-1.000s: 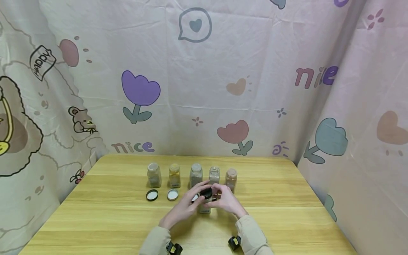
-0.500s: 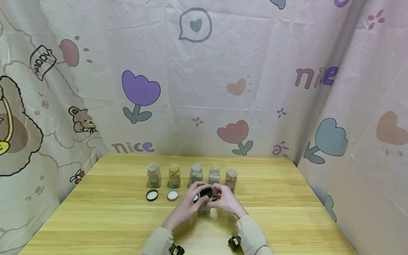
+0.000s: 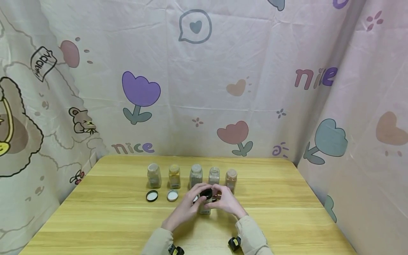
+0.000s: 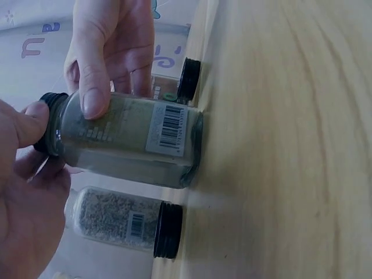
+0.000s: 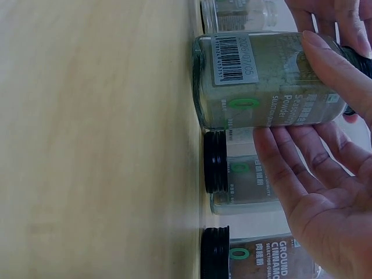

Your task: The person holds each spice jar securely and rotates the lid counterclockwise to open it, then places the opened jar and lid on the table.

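A square glass jar of seasoning powder [image 5: 256,81] stands upright on the table, with a barcode sticker low on its side. My left hand [image 3: 188,203] grips the black lid [image 4: 51,125] at its top between thumb and fingers. Lower down, my right hand [image 3: 227,200] holds the glass body, thumb on one side and fingers on the other, as the right wrist view shows. The lid sits at the jar's mouth; how tightly cannot be told.
Behind the hands stand several lidless spice jars in a row, among them a yellow one [image 3: 174,177] and a ground cinnamon jar [image 5: 267,256]. In front of them lie lids, including a black-rimmed one [image 3: 152,196] and another [image 3: 173,195]. Patterned cloth [image 3: 191,88] hangs behind the table.
My left hand and wrist have shifted slightly to the right around the lid, then stayed nearly still. The right hand and the jar have hardly moved.
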### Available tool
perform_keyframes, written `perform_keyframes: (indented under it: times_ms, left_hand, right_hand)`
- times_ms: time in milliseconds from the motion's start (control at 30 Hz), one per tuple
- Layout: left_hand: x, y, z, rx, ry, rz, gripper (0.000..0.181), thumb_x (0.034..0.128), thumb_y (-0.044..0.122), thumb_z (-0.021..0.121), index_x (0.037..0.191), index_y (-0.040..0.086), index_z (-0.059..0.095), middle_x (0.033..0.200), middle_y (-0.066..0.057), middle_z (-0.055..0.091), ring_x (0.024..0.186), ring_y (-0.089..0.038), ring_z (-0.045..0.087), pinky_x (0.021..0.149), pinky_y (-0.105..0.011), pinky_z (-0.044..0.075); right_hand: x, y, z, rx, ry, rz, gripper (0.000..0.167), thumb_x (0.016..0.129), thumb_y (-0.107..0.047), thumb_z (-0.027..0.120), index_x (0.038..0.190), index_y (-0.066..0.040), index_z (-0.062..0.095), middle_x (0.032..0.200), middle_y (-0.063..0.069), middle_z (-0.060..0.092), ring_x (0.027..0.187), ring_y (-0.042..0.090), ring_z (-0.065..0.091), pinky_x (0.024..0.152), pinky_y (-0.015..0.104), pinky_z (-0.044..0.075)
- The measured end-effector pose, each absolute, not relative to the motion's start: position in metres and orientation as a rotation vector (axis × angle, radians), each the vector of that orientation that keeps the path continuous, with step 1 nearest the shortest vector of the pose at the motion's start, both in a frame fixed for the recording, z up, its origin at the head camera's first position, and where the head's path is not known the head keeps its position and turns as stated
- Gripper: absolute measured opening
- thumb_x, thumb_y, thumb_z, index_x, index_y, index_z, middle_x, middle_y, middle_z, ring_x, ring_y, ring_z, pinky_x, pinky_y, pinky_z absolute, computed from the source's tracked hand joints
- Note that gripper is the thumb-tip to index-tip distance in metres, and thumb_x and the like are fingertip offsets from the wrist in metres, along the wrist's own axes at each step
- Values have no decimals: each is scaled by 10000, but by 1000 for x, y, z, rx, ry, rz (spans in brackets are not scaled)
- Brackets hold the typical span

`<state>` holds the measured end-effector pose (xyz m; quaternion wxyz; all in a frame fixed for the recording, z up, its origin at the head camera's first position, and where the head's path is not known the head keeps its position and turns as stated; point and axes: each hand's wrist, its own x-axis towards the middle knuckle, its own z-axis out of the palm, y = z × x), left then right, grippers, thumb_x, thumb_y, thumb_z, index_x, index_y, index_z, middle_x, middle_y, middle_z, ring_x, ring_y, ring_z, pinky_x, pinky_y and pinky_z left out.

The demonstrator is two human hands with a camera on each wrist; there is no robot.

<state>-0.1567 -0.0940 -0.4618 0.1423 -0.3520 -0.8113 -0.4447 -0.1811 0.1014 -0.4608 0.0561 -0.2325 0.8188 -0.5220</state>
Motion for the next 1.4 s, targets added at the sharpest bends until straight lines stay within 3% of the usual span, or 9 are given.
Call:
perform_keyframes:
  times_ms: [167, 433, 633, 867, 967, 1167, 1400]
  left_hand:
    - [-157, -92, -465, -952, -2336, -1273, 392, 973, 127, 635, 1354, 45, 596, 1328, -146, 590, 1197, -317, 614, 995, -443, 580]
    - [-157, -98, -462, -1072, -2353, -1338, 412, 1030, 93, 538, 1431, 4, 512, 1518, -228, 477, 1377, -395, 501, 1110, -527, 481]
    - [-157, -97, -462, -1045, -2332, -1314, 390, 1009, 66, 555, 1397, 26, 545, 1415, -168, 583, 1313, -354, 563, 1094, -510, 503]
    - [-157, -91, -465, -896, -2318, -1308, 455, 950, 174, 675, 1373, 36, 579, 1305, -132, 603, 1150, -306, 627, 944, -452, 599]
    - [-157, -92, -465, -893, -2329, -1303, 468, 956, 191, 675, 1385, 33, 572, 1348, -135, 593, 1194, -318, 619, 976, -432, 590]
    - [-157, -97, -463, -1014, -2335, -1348, 410, 1022, 109, 559, 1417, 2, 533, 1504, -198, 510, 1366, -394, 516, 1102, -558, 475]
    - [-160, -97, -466, -1015, -2266, -1268, 381, 972, 46, 610, 1346, -20, 584, 1355, -195, 629, 1237, -380, 615, 1038, -503, 543]
  right_hand:
    - [-185, 102, -467, -734, 2484, -1591, 436, 727, -109, 898, 1088, -34, 666, 1003, 88, 672, 927, 130, 626, 949, 399, 602]
    - [-186, 103, -468, -713, 2488, -1575, 462, 728, -102, 895, 1120, -40, 658, 1016, 89, 674, 940, 152, 644, 923, 424, 608]
    - [-185, 103, -468, -705, 2447, -1615, 492, 733, -77, 886, 1160, -18, 650, 1067, 114, 683, 994, 220, 663, 930, 483, 599]
    - [-187, 102, -469, -724, 2488, -1574, 429, 724, -93, 892, 1081, -25, 663, 1008, 99, 667, 918, 144, 621, 919, 378, 612]
    - [-188, 103, -470, -740, 2497, -1565, 414, 726, -103, 890, 1064, -28, 663, 987, 87, 664, 898, 130, 614, 907, 356, 613]
    - [-187, 103, -468, -734, 2488, -1576, 457, 727, -104, 894, 1107, -21, 653, 1015, 92, 675, 930, 140, 641, 906, 364, 614]
    - [-185, 103, -467, -719, 2432, -1618, 488, 733, -94, 890, 1149, -16, 646, 1052, 103, 677, 982, 191, 662, 931, 425, 607]
